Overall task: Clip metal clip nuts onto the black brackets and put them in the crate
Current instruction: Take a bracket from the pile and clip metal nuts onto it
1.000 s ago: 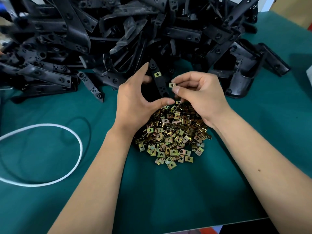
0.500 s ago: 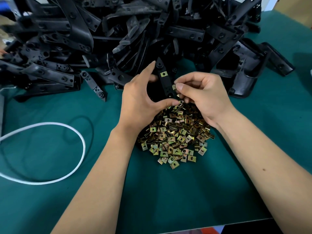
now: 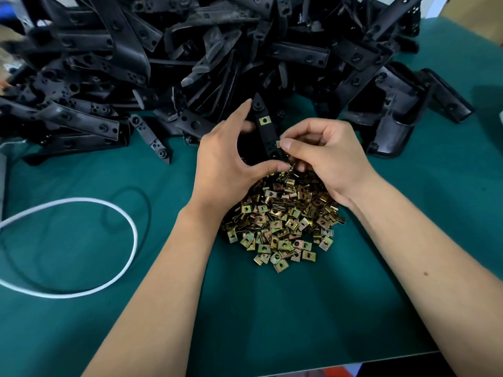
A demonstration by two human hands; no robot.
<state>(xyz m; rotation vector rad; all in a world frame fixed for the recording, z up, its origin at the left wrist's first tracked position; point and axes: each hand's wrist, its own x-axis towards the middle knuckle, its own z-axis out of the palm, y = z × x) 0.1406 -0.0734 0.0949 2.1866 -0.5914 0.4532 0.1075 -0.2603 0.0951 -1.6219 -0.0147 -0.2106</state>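
Observation:
My left hand (image 3: 226, 164) grips a narrow black bracket (image 3: 264, 131) upright above the table, index finger along its far end and thumb at its near end. One brass-coloured clip nut (image 3: 264, 120) sits on the bracket's upper part. My right hand (image 3: 324, 156) pinches a second clip nut (image 3: 278, 144) between thumb and forefinger and holds it against the bracket's right edge, lower down. Beneath both hands lies a heap of loose clip nuts (image 3: 283, 221). No crate is in view.
A large tangled pile of black brackets (image 3: 206, 58) fills the back of the green table (image 3: 299, 317). A white cord loop (image 3: 81, 246) lies at the left. The table's front edge (image 3: 340, 363) runs near the bottom.
My right hand has brought the clip nut left and down, from just beside the bracket onto its right edge. My left hand keeps its hold on the bracket.

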